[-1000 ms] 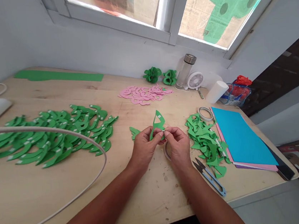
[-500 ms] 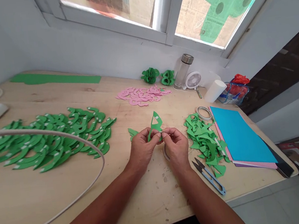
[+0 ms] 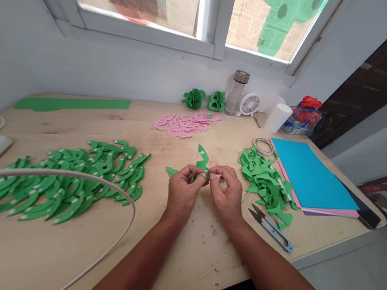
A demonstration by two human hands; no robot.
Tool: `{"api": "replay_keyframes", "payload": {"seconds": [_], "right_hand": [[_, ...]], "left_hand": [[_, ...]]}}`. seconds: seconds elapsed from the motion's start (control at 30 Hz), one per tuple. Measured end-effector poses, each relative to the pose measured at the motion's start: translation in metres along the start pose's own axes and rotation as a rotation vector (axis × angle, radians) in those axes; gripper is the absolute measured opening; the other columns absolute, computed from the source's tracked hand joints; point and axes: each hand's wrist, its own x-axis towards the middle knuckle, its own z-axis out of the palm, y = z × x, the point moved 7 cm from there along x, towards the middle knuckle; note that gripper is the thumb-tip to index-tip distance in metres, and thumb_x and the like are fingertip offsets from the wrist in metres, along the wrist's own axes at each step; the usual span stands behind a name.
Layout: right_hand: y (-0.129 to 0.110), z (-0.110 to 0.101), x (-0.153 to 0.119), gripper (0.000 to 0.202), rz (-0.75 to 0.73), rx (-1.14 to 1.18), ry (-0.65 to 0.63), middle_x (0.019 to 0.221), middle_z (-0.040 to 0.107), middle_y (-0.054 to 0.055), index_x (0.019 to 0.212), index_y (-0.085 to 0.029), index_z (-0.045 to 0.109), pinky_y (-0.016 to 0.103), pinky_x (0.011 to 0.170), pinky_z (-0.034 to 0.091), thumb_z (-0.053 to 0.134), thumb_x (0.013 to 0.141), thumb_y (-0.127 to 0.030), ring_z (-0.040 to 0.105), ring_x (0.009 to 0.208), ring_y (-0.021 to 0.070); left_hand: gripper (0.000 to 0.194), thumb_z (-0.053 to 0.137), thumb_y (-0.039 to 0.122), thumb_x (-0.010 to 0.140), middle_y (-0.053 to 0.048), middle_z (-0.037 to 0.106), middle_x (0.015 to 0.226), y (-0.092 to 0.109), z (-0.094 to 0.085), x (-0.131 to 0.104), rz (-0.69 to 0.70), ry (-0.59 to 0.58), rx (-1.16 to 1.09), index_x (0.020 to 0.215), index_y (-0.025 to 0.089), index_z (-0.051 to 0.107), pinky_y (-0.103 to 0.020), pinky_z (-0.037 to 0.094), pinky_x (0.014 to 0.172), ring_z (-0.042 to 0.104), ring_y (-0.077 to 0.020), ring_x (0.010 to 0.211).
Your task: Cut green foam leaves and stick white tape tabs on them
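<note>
A curved green paper cutout (image 3: pixel 203 160) with small white tape patches stands upright between my hands, over the middle of the table. My left hand (image 3: pixel 183 189) pinches its lower part between thumb and fingers. Beside a white patch on the cutout's lower right edge, the thumb and forefinger of my right hand (image 3: pixel 227 192) are closed together; whatever is between them is too small to make out. Another green piece (image 3: pixel 171 171) lies just behind my left hand. A tape roll is mostly hidden behind my right hand.
Many taped green cutouts (image 3: pixel 68 182) spread leftward behind a looping cable (image 3: pixel 133 212). Pink cutouts (image 3: pixel 180 124) lie farther back. To the right are green scraps (image 3: pixel 265 181), thread snips (image 3: pixel 271 229), a tape roll (image 3: pixel 264 146) and blue sheets (image 3: pixel 312 173). A bottle (image 3: pixel 238 93) and fan (image 3: pixel 249 104) stand behind.
My right fingers have shifted slightly at the cutout's lower edge and the right hand has turned a little. The cutout has tilted slightly, its opening now looking narrower. My left hand keeps its hold.
</note>
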Motion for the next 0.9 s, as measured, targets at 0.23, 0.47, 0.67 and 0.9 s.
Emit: {"api": "replay_keyframes", "payload": {"seconds": [0.23, 0.47, 0.67, 0.9], "right_hand": [[-0.002, -0.001, 0.0, 0.015, -0.002, -0.05, 0.004, 0.085, 0.066, 0.005, 0.083, -0.019, 0.063, 0.033, 0.08, 0.044, 0.049, 0.081, -0.013, 0.057, 0.087, 0.0191], [0.02, -0.001, 0.001, 0.018, 0.177, 0.023, 0.018, 0.09, 0.067, 0.006, 0.09, -0.018, 0.065, 0.034, 0.078, 0.046, 0.052, 0.079, -0.023, 0.059, 0.085, 0.0196], [0.037, 0.014, 0.001, 0.014, 0.404, 0.397, -0.08, 0.069, 0.061, 0.0, 0.076, -0.017, 0.061, 0.027, 0.059, 0.047, 0.059, 0.075, -0.031, 0.057, 0.061, 0.0141], [0.044, 0.014, 0.001, 0.016, 0.496, 0.563, -0.038, 0.064, 0.055, -0.003, 0.069, -0.017, 0.057, 0.023, 0.056, 0.043, 0.064, 0.069, -0.032, 0.05, 0.058, 0.0112]], "left_hand": [[0.011, 0.066, 0.023, 0.061, 0.005, 0.054, 0.056, -0.002, 0.0, 0.001, -0.008, -0.009, -0.002, 0.058, 0.017, 0.057, -0.022, 0.046, 0.06, 0.048, -0.0097, 0.056], [0.013, 0.067, 0.023, 0.062, 0.004, 0.054, 0.059, -0.006, -0.002, 0.001, -0.039, -0.01, -0.006, 0.059, 0.016, 0.057, -0.023, 0.047, 0.064, 0.052, -0.0102, 0.059], [0.015, 0.068, 0.027, 0.064, 0.004, 0.053, 0.061, -0.009, 0.005, 0.0, -0.053, -0.077, -0.042, 0.062, 0.015, 0.059, -0.024, 0.048, 0.062, 0.053, -0.0106, 0.059], [0.015, 0.07, 0.029, 0.063, 0.004, 0.055, 0.058, -0.005, 0.009, -0.001, -0.053, -0.133, -0.026, 0.065, 0.016, 0.062, -0.024, 0.047, 0.058, 0.052, -0.0103, 0.054]]}}
